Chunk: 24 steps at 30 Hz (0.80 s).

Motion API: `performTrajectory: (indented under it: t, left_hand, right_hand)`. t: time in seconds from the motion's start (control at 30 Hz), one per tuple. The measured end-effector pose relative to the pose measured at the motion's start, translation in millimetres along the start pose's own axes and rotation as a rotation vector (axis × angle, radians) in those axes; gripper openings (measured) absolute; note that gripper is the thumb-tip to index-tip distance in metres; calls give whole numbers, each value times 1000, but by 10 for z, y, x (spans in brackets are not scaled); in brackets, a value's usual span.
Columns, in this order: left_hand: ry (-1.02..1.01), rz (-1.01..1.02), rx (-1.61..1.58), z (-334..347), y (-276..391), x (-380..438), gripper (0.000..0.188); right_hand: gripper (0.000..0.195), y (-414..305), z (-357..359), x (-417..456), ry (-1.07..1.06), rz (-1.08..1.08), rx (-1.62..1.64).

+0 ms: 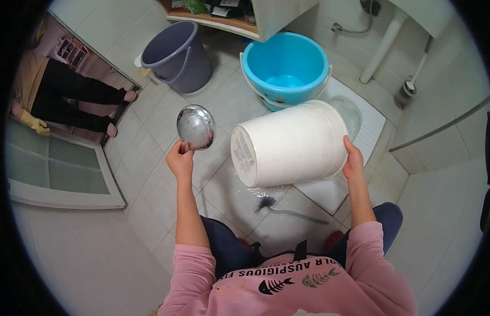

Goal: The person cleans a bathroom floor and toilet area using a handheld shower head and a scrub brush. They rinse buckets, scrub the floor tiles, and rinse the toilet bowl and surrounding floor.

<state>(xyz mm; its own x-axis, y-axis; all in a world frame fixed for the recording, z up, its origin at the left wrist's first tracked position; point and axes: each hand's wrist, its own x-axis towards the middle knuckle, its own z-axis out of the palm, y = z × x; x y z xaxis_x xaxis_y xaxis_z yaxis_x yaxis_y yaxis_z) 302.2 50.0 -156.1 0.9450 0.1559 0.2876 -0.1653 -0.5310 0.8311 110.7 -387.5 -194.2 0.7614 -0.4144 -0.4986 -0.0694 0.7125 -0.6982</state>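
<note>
My left hand (179,160) grips the lower edge of a round, mirror-bright metal piece (196,126); whether it is a shower head or a ladle, I cannot tell. With my right hand (352,160) I hold a white plastic bin (292,144) by its mouth end. The bin is tipped on its side above the floor, its base turned left and bearing a printed label. Its inside is hidden from me. Below it, a dark-bristled brush with a long grey handle (300,214) lies on the wet tiled floor (225,205).
Behind stand a light-blue bucket (286,94) and a purple bucket (189,67). A white squat toilet (328,195) lies to the right. A toilet brush (411,83) is by the right wall. At the left doorway, a person (67,91) stands wearing a yellow glove beside the door (71,201).
</note>
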Motion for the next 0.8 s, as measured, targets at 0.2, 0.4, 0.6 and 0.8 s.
performTrajectory:
  t: [0.2, 0.4, 0.6, 0.8]
  left_hand:
    - [87, -21, 34, -37, 56, -52, 19]
    - [130, 48, -10, -196, 17, -41, 20]
    - [-128, 26, -73, -240, 284, -45, 15]
    - [-124, 9, 24, -348, 288, -54, 30]
  right_hand:
    - [32, 134, 498, -212, -120, -247, -632]
    - [15, 837, 1383, -766, -684, -1251, -1382]
    - [10, 1397, 1290, -845, -852, -1251, -1506]
    - [10, 1388, 1456, -910, -913, -1058, -1580]
